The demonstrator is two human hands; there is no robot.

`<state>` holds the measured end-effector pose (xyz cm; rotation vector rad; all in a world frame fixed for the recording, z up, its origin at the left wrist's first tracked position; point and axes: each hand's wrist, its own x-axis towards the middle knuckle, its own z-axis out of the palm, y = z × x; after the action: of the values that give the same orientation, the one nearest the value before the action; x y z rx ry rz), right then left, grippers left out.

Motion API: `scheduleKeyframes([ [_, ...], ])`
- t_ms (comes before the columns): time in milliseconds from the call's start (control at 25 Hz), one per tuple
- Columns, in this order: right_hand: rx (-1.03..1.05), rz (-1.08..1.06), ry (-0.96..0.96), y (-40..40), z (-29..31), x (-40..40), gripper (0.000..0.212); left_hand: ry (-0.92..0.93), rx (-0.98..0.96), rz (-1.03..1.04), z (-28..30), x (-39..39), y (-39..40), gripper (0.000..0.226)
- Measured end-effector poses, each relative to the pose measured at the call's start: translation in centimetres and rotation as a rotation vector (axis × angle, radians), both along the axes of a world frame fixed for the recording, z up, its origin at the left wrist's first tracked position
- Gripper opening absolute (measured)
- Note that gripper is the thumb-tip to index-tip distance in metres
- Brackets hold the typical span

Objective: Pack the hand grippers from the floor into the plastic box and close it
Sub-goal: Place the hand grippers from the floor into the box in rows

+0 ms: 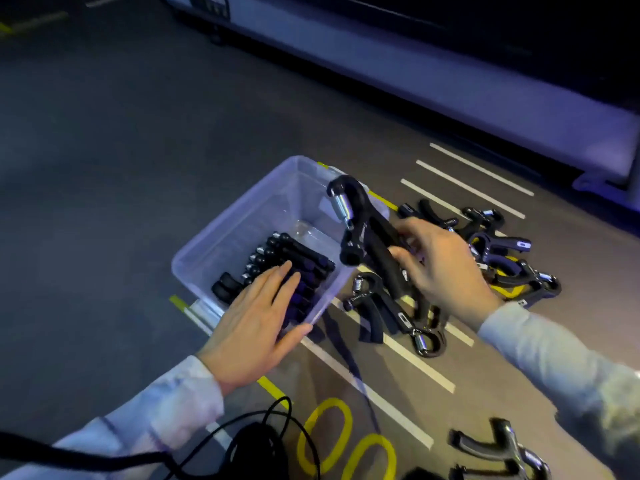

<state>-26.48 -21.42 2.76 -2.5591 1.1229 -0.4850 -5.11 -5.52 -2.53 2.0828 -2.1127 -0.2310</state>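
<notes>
Cable: black cable (263, 441) loops at the bottom edge, nearest the camera, beside yellow floor markings (325, 434).
Held gripper: black hand gripper (363, 237) is in the air over the box's right rim, long axis running diagonally, its spring head up and away toward the far left, its handles down toward the near right.
Right hand: right hand (440, 268) curls round the handles of the held gripper.
Left hand: left hand (256, 313) lies flat, fingers straight, on the packed grippers (294, 261), thumb at the box's near wall.
Box: clear plastic box (242, 216) stands on the floor, lid off, grippers rowed in its near half.
Floor pile: loose grippers (491, 244) lie heaped right of the box; two more (391, 313) lie just beside its near right corner.
Near right: another gripper (498, 448), blurred, lies at the bottom edge.
</notes>
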Motion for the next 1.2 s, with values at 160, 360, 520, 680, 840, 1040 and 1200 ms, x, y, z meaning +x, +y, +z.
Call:
scheduleKeyframes([
  [160, 0.098, 0.055, 0.113, -4.1, -0.1, 6.3, 0.022, 0.025, 0.008, 0.029, -0.2, 1.9, 0.5, 0.077],
  [360, 0.294, 0.035, 0.297, -7.9, -3.2, 10.9, 0.021, -0.008, 0.011, 0.042, -0.6, 4.1, 1.2, 0.08],
  [520, 0.331, 0.005, 0.46, -9.2, -6.1, 12.5, 0.024, -0.018, 0.041, 0.056, -1.4, 4.8, 1.6, 0.088],
  [680, 0.384, -0.021, 0.577, -9.7, -7.6, 13.6, 0.029, -0.032, 0.067, 0.03, -1.9, 5.2, 1.8, 0.095],
  [840, 0.425, -0.059, 0.68, -10.3, -9.1, 14.7, 0.03, -0.024, 0.056, -0.029, -2.3, 5.2, 2.0, 0.094],
  [1040, 0.443, -0.064, 0.846, -10.5, -11.8, 16.0, 0.029, -0.034, 0.039, -0.029, -2.8, 5.3, 1.6, 0.09],
  [1200, 0.491, -0.057, 0.957, -10.6, -12.7, 16.9, 0.032, -0.047, 0.047, 0.003, -3.5, 5.6, 1.2, 0.084],
])
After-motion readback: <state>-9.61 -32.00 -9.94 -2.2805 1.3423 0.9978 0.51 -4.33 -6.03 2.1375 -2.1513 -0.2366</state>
